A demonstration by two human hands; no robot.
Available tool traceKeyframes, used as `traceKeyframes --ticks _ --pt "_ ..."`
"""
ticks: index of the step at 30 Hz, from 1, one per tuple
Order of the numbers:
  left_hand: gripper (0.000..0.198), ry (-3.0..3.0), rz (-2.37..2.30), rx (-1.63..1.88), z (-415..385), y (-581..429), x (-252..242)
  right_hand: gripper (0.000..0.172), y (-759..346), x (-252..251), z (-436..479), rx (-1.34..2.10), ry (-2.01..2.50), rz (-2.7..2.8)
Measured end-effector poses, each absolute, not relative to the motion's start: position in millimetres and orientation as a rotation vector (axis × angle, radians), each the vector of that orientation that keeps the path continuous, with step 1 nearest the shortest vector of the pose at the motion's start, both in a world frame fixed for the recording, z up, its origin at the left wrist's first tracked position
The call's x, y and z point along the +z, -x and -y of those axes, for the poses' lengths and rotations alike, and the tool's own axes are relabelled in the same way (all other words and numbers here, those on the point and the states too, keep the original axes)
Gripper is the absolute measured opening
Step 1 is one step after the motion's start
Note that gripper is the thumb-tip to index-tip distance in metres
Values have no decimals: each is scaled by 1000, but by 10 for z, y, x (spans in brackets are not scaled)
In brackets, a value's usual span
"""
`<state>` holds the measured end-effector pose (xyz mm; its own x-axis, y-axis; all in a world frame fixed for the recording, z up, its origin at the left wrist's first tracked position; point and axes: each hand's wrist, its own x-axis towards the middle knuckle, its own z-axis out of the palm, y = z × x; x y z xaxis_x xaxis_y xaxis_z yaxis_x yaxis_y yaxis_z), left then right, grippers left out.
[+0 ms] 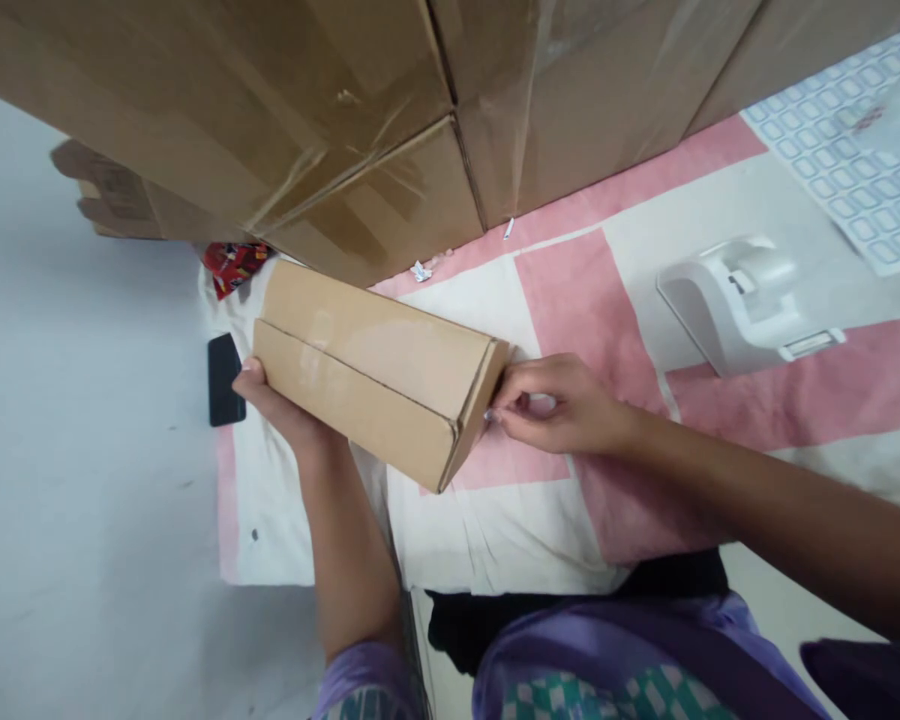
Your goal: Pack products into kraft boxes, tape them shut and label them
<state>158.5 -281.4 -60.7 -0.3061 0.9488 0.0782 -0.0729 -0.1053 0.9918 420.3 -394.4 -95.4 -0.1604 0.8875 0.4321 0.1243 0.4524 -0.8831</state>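
A long brown cardboard box (375, 365) is held tilted above a pink and white cloth. My left hand (289, 405) grips its left end from below; the thumb shows at the edge and the other fingers are hidden behind the box. At the right end, my right hand (547, 400) has thumb and forefinger pinched close against the end face. Whatever lies between those fingertips, if anything, is too small to make out. The long seam on the box's visible side is closed.
Big taped cardboard cartons (375, 200) stand along the back. On the cloth (570, 310) are a white plastic device (742, 300) and a sheet of blue-outlined labels (855, 150) at right. A black phone (226, 380) and a red packet (232, 265) lie at left.
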Motion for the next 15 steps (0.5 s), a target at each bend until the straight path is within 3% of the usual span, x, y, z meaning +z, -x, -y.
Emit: traceKeyframes --ticks 15 --pt "28 -973 -1100 1634 2756 -1561 -647 11 -4187 -955 3955 806 967 1583"
